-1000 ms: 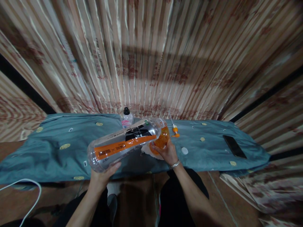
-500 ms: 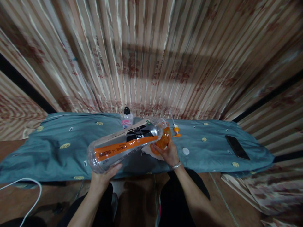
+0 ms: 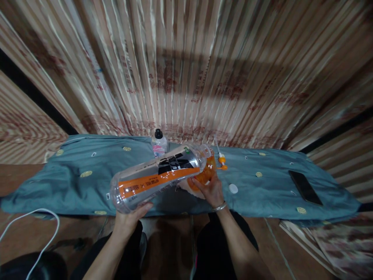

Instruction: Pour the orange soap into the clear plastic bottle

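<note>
Head view: the big labelled bottle [image 3: 157,177] slants across the space above the cloth-covered surface [image 3: 262,202], its neck meeting the top of an orange bottle [image 3: 210,168]. Whether the two mouths line up, or any liquid passes between them, cannot be told.

The left hand [image 3: 128,220] cups the big bottle near its base, thumb along the lower side and the other fingers mostly hidden behind it; this grip probably bears the weight and sets the slant. The right hand [image 3: 212,191] has its fingers wrapped around the orange bottle, seemingly to steady it against the neck. Just beneath lies something pale and crumpled [image 3: 190,189], perhaps tissue.

Just beyond the right hand rests an orange-and-white pump top [image 3: 222,160] with its tube, laid aside as if it belonged to the orange bottle. Near that hand is a white cap [image 3: 233,188], possibly the big bottle's. A black-capped bottle [image 3: 159,144] stands behind, near the striped curtain [image 3: 186,85]; a phone [image 3: 305,188] lies well apart to the right.
</note>
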Motion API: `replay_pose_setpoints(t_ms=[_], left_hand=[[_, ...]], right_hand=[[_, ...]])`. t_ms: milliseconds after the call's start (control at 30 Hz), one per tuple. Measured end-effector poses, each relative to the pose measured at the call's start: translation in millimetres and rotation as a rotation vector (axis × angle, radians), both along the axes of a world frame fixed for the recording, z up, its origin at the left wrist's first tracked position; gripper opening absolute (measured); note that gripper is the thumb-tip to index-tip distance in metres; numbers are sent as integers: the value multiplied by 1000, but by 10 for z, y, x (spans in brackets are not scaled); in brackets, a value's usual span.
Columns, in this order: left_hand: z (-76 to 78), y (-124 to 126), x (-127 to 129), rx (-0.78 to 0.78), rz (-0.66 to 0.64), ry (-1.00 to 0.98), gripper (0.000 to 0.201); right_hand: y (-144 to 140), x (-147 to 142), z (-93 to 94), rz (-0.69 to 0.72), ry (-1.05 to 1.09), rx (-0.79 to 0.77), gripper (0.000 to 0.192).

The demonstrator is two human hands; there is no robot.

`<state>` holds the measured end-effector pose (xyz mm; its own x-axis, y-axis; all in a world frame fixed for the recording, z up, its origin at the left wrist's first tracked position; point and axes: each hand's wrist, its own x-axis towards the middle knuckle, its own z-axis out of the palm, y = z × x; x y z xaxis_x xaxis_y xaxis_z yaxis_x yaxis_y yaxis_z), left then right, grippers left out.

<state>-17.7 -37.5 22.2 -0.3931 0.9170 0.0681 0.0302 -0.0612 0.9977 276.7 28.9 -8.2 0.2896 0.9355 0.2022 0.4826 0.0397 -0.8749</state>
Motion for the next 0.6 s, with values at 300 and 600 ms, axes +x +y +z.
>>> replay_pose_setpoints(t_ms=[300, 600], left_hand=[[111, -81, 99, -21, 6, -51, 34], [53, -206, 74, -12, 46, -5, 36]], right_hand=[[-53, -37, 86, 9, 28, -17, 79], [-54, -16, 28, 24, -63, -9, 80]])
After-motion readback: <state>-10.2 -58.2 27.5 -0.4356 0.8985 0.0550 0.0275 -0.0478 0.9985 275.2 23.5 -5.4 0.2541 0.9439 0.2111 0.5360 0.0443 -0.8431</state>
